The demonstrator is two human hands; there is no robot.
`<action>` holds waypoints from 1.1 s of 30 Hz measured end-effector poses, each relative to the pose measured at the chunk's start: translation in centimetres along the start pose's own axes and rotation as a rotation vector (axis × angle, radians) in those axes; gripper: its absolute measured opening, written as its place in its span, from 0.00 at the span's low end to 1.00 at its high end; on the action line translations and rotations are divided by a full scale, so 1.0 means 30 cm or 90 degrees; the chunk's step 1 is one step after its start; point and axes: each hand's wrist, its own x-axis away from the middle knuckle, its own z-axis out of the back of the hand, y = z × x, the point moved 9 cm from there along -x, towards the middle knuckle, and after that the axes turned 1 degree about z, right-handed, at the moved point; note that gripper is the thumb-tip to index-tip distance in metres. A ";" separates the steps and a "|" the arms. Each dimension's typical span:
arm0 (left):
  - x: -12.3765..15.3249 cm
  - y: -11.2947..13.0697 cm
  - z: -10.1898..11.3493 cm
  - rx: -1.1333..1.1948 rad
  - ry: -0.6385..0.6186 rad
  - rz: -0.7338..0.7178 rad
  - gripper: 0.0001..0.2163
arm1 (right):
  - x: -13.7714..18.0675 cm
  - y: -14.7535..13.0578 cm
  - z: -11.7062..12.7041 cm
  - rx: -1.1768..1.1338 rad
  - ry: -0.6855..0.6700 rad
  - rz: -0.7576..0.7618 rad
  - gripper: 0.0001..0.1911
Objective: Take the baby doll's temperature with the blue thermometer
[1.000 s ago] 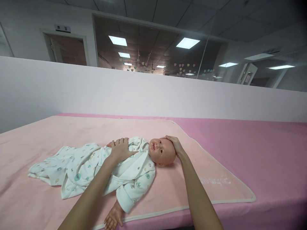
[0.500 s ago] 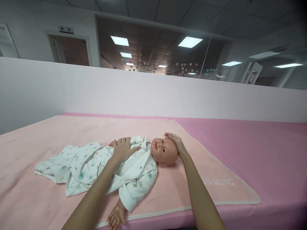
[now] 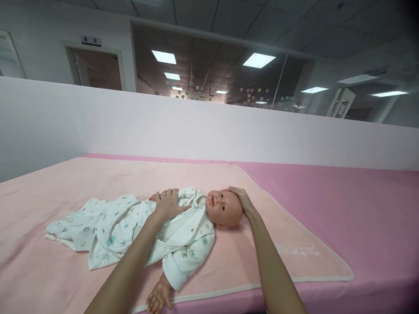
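Observation:
A baby doll (image 3: 223, 209) lies on its back on a pale peach blanket (image 3: 235, 261), head to the right. It wears a white printed baby gown (image 3: 186, 226) that spreads out flat to the left past the body. My left hand (image 3: 168, 205) rests open on the doll's chest, fingers spread and thumb pointing toward its neck. My right hand (image 3: 242, 200) lies open against the top of the doll's head, its palm side hidden behind the head. One doll hand (image 3: 160, 296) sticks out of a sleeve near the front edge.
Under the blanket is a pink padded surface (image 3: 369, 218), showing at the right and along the front edge. A low white wall (image 3: 209, 131) runs along the back. Beyond it are a glass partition (image 3: 209, 56) and a doorway (image 3: 98, 69).
My right hand's fingers have come down onto the doll's head from slightly raised. My left hand stays on the chest, its thumb shifted a little. The doll lies as before.

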 end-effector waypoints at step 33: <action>0.097 0.133 0.114 0.511 -0.127 -0.259 0.20 | 0.210 -0.242 0.108 0.383 0.620 0.415 0.14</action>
